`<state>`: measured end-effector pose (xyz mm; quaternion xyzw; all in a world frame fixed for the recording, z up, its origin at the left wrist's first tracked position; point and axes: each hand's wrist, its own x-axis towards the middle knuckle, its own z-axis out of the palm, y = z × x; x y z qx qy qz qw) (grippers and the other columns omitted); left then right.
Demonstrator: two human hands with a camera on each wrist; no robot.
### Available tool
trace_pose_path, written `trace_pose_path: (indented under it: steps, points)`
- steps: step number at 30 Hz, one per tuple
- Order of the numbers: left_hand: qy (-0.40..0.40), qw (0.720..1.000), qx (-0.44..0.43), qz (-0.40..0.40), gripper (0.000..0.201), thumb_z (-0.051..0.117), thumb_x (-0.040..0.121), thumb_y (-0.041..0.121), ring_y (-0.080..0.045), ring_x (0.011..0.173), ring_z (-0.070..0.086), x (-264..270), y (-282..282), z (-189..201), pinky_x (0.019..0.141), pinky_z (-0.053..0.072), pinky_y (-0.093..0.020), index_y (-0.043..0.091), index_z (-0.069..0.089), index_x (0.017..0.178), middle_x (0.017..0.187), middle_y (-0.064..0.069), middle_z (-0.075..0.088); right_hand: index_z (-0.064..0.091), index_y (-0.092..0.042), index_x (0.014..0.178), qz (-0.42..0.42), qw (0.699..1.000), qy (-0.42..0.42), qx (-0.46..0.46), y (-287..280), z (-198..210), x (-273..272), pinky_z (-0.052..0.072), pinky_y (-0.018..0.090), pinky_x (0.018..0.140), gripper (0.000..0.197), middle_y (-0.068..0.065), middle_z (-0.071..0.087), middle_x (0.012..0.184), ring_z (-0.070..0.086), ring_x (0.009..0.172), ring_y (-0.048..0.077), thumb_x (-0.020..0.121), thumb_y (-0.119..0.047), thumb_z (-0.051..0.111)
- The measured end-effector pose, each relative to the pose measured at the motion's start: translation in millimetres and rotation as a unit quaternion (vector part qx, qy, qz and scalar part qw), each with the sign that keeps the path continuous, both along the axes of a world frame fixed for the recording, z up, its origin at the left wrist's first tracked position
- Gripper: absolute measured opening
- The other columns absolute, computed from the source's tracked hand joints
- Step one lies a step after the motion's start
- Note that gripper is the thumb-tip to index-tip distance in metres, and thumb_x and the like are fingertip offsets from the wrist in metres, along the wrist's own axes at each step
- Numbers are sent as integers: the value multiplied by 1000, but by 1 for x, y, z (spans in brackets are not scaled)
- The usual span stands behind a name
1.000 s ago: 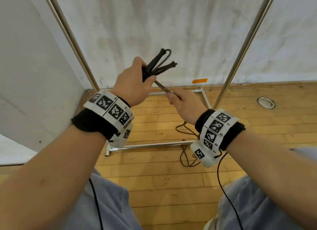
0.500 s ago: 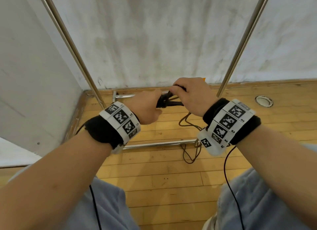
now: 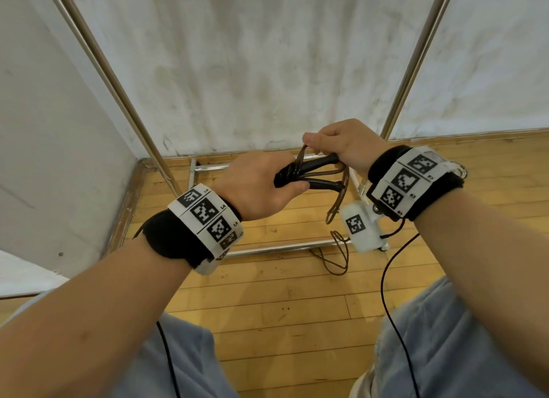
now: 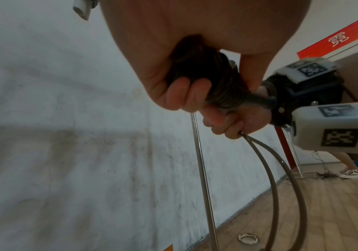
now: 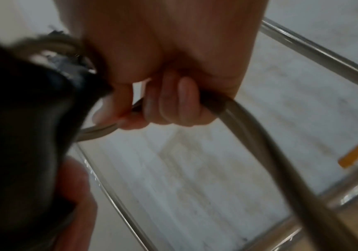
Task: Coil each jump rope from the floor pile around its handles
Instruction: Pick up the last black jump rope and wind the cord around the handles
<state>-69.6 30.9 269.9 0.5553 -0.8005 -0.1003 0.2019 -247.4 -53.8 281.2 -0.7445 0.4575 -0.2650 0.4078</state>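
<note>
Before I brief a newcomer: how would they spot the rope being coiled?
Look where the wood floor meets the white wall; two hands meet above it. The left hand grips two black handles, and the right hand pinches the rope: thin and brown, already looped round the handles, its slack hanging to the floor.

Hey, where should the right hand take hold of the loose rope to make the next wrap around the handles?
Probably the slack just below the handles, where the rope hangs free toward the floor. Come from the right, pinching across the cord: the left hand already holds the wrapped end of the handles, and the right hand sits at their free tips.
</note>
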Motion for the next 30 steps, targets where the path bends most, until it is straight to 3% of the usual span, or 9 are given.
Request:
trace_pose_path:
  steps: [4,8,11,16,19,21,23,27,30]
  points:
    - [56,998,-34,17,14,57,90,43,0,55,50,-1,6,7,48,30,-13,34,48,87,61,14,50,62,-18,65,56,986,-125,98,0,-4,2,35,24,51,32,6,44,59,37,49,19,83,-45,63]
    - [152,985,-43,70,28,57,91,42,-6,68,57,0,3,10,56,39,-20,19,52,106,78,7,62,66,-22,70,38,957,-232,168,5,-18,17,29,17,39,29,-3,44,57,33,47,9,94,-18,49]
    - [186,973,-62,121,27,55,91,44,-5,69,57,5,-2,10,57,41,-20,21,48,104,78,9,61,59,-19,72,41,965,-209,153,16,-24,30,27,17,39,28,-8,42,51,30,44,7,97,-19,45]
    - [237,960,-49,144,22,55,91,40,9,64,60,13,-10,7,56,39,-7,26,46,107,61,20,63,60,-19,81,9,998,-49,-46,36,-30,48,30,17,48,30,-9,45,59,37,43,-1,100,-26,38]
    - [213,963,-48,156,27,53,91,43,-1,71,60,16,-13,4,61,43,-19,22,53,108,76,13,62,61,-22,89,30,995,8,-99,40,-28,47,33,16,52,18,-10,51,63,44,50,-2,97,-26,46]
    - [213,962,-41,164,28,53,92,44,-7,77,60,16,-14,4,63,44,-22,20,53,106,83,10,61,66,-20,95,22,977,117,-176,36,-30,43,38,22,62,17,-4,55,77,49,70,8,94,-29,51]
    - [222,961,-28,161,26,53,92,43,-12,78,60,13,-12,6,64,45,-25,18,53,101,84,5,63,69,-17,99,-27,958,184,-218,29,-34,41,32,20,58,22,-2,52,79,49,75,15,94,-30,51]
    - [263,957,4,123,23,54,93,39,-9,66,58,-3,-9,12,61,42,-23,17,57,96,76,0,66,69,-19,99,-124,961,149,-198,18,-37,43,30,9,49,18,-12,57,75,53,65,7,93,-18,52]
    - [294,950,23,100,23,55,94,36,-7,52,51,-9,-8,18,54,38,-22,15,57,85,69,-4,65,68,-29,76,-18,999,-27,-24,21,-42,45,44,12,63,19,-19,60,70,56,68,1,86,-14,63]
